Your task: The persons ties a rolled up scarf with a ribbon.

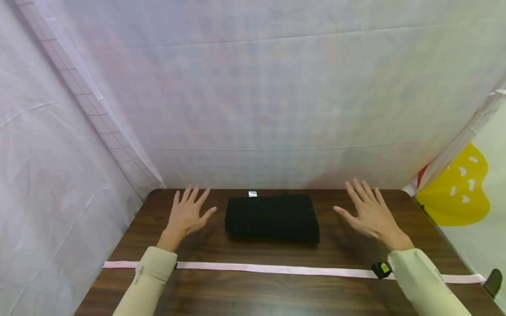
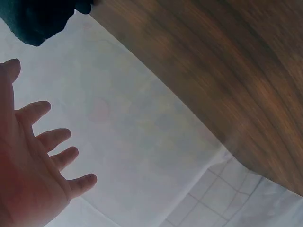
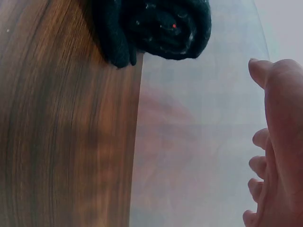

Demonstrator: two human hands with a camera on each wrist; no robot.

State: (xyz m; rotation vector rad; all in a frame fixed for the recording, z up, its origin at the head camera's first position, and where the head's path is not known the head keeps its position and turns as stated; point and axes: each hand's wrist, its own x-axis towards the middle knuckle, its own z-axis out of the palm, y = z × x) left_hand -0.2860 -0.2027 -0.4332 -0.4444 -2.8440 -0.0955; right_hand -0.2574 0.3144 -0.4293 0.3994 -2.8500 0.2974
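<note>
A black folded cloth bundle point(image 1: 272, 218) lies near the far edge of the brown wooden table, with a small white tag point(image 1: 252, 194) sticking out behind it. From the right wrist view, the end of the bundle point(image 3: 165, 28) shows rolled, fuzzy layers. My left hand point(image 1: 187, 215) is spread to the left of the bundle, apart from it, fingers pointing away. On the other side, my right hand point(image 1: 371, 215) is spread likewise, also apart from the cloth. Both hands hold nothing. Only a dark corner of the bundle point(image 2: 40, 21) shows in the left wrist view.
A pale pink strip point(image 1: 272, 268) runs across the table point(image 1: 237, 294) in front of the bundle. White sheeting point(image 1: 261, 101) hangs behind the table and at the left. At the right is a yellow printed shape point(image 1: 458, 193). A dark clip-like object point(image 1: 493, 283) sits at the right edge.
</note>
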